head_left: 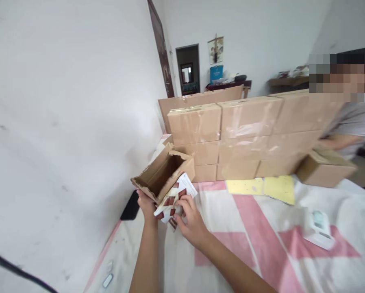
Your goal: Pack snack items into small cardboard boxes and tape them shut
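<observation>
An open, tilted cardboard box point(166, 175) sits at the left of the pink-and-white cloth point(252, 232). My left hand point(146, 206) grips its near lower edge from beneath. My right hand point(191, 219) is closed on a white packet with dark red marks point(174, 199), held at the box's mouth; part of the packet is hidden by my fingers.
A wall of taped cardboard boxes point(246, 134) stands behind. Yellow sheets point(263, 188) lie before it. A tape dispenser point(319, 228) rests at right, a black phone point(130, 205) by the wall. Another person point(353, 126) handles a box point(324, 169) at far right.
</observation>
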Tool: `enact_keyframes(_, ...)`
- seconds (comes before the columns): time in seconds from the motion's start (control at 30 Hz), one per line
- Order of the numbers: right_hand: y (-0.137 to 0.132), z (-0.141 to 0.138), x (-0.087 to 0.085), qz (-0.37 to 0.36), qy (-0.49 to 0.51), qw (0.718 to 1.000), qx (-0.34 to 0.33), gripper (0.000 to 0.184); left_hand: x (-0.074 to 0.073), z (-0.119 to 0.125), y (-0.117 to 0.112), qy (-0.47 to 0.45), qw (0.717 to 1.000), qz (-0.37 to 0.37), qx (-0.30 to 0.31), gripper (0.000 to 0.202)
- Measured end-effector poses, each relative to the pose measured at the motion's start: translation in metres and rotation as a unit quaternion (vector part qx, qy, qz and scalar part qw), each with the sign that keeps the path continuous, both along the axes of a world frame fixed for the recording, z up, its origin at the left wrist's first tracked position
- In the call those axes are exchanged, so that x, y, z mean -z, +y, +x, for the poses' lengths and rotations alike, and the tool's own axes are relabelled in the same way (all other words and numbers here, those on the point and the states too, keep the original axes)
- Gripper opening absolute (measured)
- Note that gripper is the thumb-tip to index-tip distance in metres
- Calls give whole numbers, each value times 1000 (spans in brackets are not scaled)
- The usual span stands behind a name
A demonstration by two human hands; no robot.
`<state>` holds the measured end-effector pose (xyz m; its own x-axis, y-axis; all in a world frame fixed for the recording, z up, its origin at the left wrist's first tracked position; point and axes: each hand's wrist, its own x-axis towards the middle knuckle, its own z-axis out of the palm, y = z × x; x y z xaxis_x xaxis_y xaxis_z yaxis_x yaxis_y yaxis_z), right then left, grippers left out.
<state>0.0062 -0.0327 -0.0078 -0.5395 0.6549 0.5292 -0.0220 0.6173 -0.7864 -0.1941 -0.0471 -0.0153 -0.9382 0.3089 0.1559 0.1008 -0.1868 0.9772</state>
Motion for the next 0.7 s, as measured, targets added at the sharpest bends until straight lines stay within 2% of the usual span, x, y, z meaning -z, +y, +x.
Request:
enact_keyframes(0.13,-3,60,13,-30,-12,999,23,60,8,67,8,-28,998,57,-22,56)
enact_keyframes(0.23,-12,81,21,-36,-30,998,30,76,8,100,11,-41,996,79,-14,57)
enact_keyframes(0.3,-19,88,25,-24,-44,998,42,80,7,115,14,-54,994,98,-14,59)
enact_keyframes(0.4,-22,97,30,23,-55,997,53,76,6,126,18,-86,989,118,5,56)
enact_keyframes(0.5,-13,109,29,97,-86,990,55,68,9,128,20,-101,990,99,23,59)
enact_keyframes(0.6,4,123,19,171,-158,970,64,61,17,125,20,-98,993,68,14,61)
enact_keyframes(0.7,18,137,4,229,-222,945,68,38,27,122,16,-83,996,41,17,63)
